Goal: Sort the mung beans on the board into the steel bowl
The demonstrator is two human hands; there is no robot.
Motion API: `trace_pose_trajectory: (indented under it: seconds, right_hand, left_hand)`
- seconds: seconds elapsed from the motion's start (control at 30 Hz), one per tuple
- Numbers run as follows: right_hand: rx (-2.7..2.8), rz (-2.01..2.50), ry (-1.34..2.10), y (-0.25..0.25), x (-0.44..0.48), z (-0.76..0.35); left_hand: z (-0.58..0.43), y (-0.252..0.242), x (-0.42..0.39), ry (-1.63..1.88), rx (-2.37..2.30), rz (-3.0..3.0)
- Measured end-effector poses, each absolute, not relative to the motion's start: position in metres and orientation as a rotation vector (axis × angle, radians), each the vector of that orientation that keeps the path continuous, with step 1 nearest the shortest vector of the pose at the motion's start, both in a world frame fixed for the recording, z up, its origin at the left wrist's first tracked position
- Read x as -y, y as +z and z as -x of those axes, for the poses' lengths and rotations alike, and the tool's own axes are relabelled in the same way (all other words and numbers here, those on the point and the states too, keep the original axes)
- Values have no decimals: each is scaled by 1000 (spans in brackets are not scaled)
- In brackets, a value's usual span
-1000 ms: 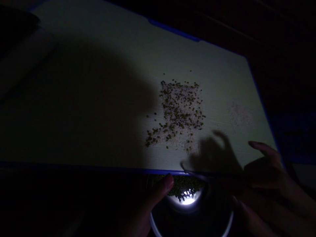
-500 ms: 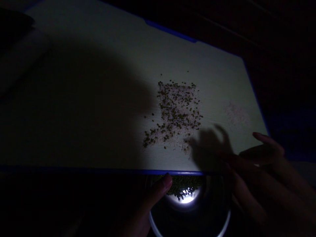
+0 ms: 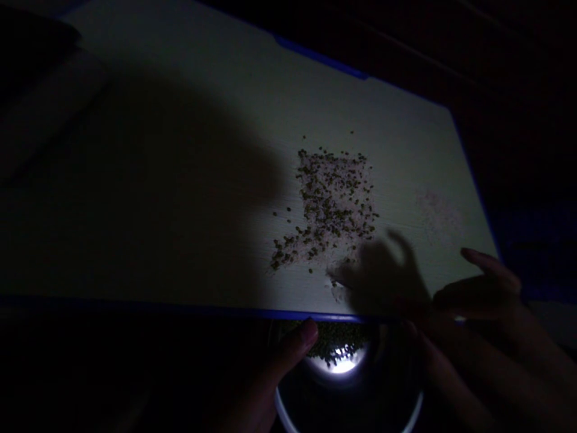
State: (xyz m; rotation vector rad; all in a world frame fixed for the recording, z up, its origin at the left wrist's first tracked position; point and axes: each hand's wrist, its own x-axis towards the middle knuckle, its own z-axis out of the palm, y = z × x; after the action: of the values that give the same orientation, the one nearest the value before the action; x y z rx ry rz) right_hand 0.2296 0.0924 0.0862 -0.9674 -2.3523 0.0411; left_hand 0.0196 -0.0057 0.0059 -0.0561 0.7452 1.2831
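Note:
A pale board with a blue rim (image 3: 180, 309) carries a patch of small green beans (image 3: 333, 198) mixed with whitish grains. Below its front edge is a round bowl (image 3: 282, 409) with more green beans (image 3: 338, 337) in it and a bright reflection. My left hand (image 3: 274, 373) is at the bowl's left side, its thumb over the rim and touching the board's edge; its other fingers are hidden. Over the board's front right, my right hand (image 3: 478, 331) pinches a thin, dark tool (image 3: 345, 281), whose tip touches grains at the patch's near side. Shadow hides its kind.
A smaller scatter of whitish grains (image 3: 439, 216) lies near the board's right edge. At the far left, a dark, flat-sided object (image 3: 49, 102) rests on the board. Deep shadow covers the board's left half and the surroundings.
The tool's tip has moved toward the board's front edge, drawing a few beans and whitish grains away from the patch. The view has shifted slightly; my left hand stays at the bowl.

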Motion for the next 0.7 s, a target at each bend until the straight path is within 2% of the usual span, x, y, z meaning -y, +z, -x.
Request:
trace_pose_trajectory:
  seconds: [0.43,0.7]
  right_hand:
    - [2426,945,47,97,-90,-211]
    - [2319,1049,82,89,-81,-210]
  left_hand:
    - [-14,0,11,1297,-695,187]
    - [-10,28,-46,1262,-711,-60]
